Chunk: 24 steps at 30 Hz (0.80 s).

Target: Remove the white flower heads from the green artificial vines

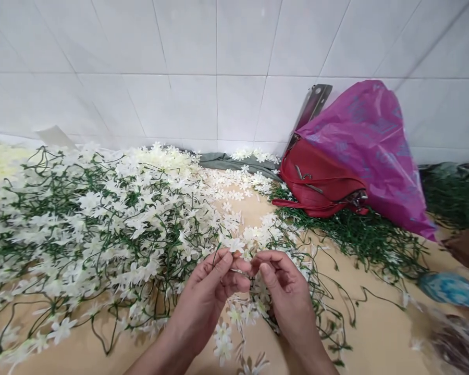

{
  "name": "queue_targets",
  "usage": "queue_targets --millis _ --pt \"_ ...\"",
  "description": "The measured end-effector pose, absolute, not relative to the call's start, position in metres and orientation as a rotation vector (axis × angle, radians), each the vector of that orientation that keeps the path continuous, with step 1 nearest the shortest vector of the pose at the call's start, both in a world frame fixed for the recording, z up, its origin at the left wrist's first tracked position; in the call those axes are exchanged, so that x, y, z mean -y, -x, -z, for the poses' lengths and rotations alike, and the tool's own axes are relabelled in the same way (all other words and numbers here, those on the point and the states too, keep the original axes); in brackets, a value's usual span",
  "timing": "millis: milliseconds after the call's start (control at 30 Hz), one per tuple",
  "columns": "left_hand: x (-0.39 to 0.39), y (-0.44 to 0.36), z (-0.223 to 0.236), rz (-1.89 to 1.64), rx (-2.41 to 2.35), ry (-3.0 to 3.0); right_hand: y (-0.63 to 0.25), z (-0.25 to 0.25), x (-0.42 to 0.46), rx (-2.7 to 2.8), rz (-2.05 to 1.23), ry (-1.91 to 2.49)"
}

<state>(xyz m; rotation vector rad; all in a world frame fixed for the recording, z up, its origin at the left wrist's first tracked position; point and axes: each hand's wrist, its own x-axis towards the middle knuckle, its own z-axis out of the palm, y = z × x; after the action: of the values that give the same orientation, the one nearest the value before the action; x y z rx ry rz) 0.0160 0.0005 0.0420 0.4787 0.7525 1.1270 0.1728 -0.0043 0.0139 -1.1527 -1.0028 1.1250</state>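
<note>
My left hand (pixel 209 291) and my right hand (pixel 285 291) meet near the middle bottom of the view, fingers curled and pinched together. Between their fingertips runs a thin stem (pixel 240 272) with a small white artificial flower (pixel 234 244) at the left hand's fingertips. More white flowers on green stems hang below the hands. A big heap of white flowers on green wire stems (pixel 101 219) lies to the left on the tan table (pixel 375 333).
Loose white flower heads (pixel 242 185) lie scattered behind the hands. A red bag (pixel 320 179) leans at the tiled wall under a purple plastic bag (pixel 371 140). Bare green stems (pixel 359 234) are piled in front of it. A blue object (pixel 449 289) sits at right.
</note>
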Motion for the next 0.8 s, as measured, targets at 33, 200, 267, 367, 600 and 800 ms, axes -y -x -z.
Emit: queue_targets --millis 33,200,267,367,600,800 --pt "0.0 -0.018 -0.043 -1.127 -0.737 -0.44 -0.173 -0.014 0.005 1.028 -1.079 1.179" --pt "0.001 -0.021 -0.049 -1.14 -0.727 -0.404 -0.175 -0.01 0.005 1.159 -0.96 1.232" --pt "0.0 -0.009 -0.061 -1.16 -0.764 -0.46 -0.174 -0.01 0.005 1.178 -0.947 1.245" --pt "-0.003 0.022 -0.091 -1.412 -0.853 -0.651 -0.172 -0.011 0.006 1.154 -0.92 1.245" --pt "-0.011 0.026 -0.082 -1.416 -0.819 -1.01 -0.177 -0.012 0.007 1.092 -0.869 1.297" --pt "-0.009 -0.009 -0.025 -1.126 -0.952 -1.488 -0.191 -0.014 0.0 1.018 -0.544 1.42"
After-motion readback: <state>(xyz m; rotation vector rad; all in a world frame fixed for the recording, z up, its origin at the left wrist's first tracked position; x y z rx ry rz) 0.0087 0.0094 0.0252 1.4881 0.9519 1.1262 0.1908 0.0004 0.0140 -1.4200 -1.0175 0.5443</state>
